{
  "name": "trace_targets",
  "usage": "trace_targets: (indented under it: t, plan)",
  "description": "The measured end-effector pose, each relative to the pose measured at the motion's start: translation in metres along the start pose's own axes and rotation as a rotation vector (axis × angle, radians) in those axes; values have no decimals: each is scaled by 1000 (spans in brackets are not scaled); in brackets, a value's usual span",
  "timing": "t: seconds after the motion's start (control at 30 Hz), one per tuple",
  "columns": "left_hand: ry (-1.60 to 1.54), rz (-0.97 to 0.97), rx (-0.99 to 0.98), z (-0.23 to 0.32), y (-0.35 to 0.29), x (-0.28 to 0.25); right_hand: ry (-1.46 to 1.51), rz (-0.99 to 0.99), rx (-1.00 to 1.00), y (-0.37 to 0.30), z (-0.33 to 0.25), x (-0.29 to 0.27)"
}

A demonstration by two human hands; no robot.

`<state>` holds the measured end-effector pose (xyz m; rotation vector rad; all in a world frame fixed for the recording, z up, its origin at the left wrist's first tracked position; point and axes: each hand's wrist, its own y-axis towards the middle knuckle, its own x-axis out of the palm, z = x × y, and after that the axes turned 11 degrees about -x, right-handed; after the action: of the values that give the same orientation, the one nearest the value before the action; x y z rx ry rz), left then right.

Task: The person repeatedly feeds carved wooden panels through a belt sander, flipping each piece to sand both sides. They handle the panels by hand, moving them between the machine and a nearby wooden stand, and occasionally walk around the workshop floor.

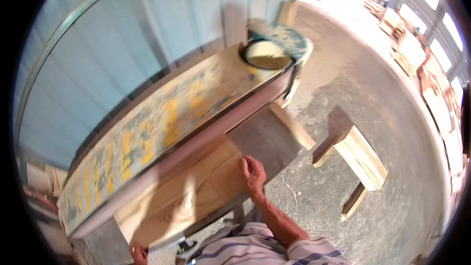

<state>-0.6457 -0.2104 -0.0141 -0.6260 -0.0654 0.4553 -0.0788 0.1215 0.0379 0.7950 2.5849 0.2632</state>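
A wide, light-brown wooden board (196, 181) with clear grain lies flat on the grey metal table (265, 135) of a long machine. My right hand (253, 174) is at the board's right end, its fingers curled closed at the near corner. At the lower edge of the picture my left hand (139, 254) grips the board's near left corner; part of this hand is cut off. A shadow falls across the board's left part.
Behind the board runs a worn yellow-and-grey machine housing (162, 137) with a round opening (267, 56) at its far end. A wooden strip (293, 126) crosses the table's right end. A small wooden stand (360, 159) is on the concrete floor. Blue panels (113, 39) rise behind.
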Motion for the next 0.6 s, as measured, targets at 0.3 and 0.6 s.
trace_targets:
  t: [0.3,0.6]
  plan:
    - [-158,408,-74,0,17,87,-110,90,176,52,14,-24]
    - [194,372,16,-59,58,75,-128,132,187,92,47,-43]
